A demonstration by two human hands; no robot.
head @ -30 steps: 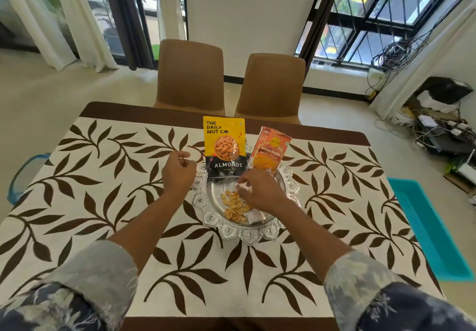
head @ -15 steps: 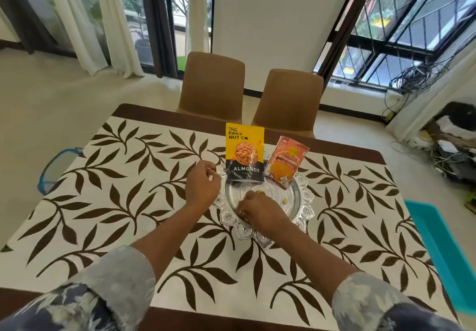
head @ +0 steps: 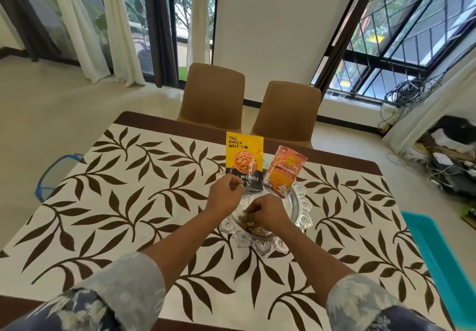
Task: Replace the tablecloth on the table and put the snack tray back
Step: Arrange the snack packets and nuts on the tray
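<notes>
Head view: silver tray (head: 298,203) holds almonds pouch (head: 244,159), orange packet (head: 284,172), loose nuts (head: 243,218); both hands curled.

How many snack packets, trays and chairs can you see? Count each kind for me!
Snack packets: 2, the yellow almond packet and the orange packet
Trays: 1, the silver snack tray
Chairs: 2, the left chair and the right chair
Total: 5

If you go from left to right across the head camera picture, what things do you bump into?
Blue wire basket on the floor → yellow and black almonds pouch → orange snack packet → turquoise plastic tub. The hands and the silver tray overlap the pouches, so I left them out.
</notes>
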